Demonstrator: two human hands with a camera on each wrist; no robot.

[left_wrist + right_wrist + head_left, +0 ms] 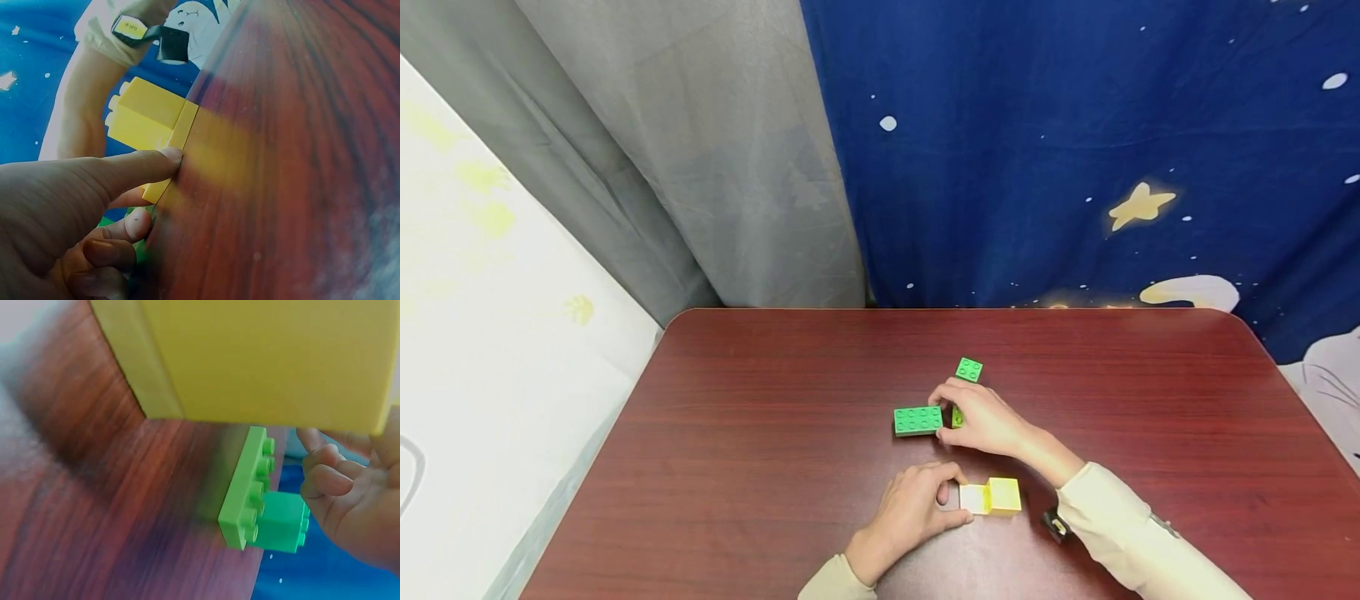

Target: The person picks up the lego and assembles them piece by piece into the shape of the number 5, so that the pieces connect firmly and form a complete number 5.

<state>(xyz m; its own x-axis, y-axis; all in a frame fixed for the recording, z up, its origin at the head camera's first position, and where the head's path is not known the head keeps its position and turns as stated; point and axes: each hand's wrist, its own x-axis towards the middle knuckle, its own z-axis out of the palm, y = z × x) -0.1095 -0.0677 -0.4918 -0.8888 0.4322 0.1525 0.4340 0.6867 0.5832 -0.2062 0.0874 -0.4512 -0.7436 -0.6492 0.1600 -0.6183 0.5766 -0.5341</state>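
Observation:
My left hand (910, 504) pinches the left end of a low yellow block (973, 499) between thumb and index finger. A taller yellow block (1004, 496) sits at its right end, with studs on top in the left wrist view. Farther back, my right hand (983, 417) grips the right end of a long green brick (917, 421) by thumb and fingertips. Partly hidden beneath that hand lies a thin lime-green plate (242, 490). On the plate's far end stands a small green brick (969, 369) with several studs.
The dark red wooden table (760, 400) has rounded far corners. Behind it hang a grey curtain (760, 167) and a blue starry curtain (1037, 150). A small black device (1056, 526) is at the right wrist, close to the yellow blocks.

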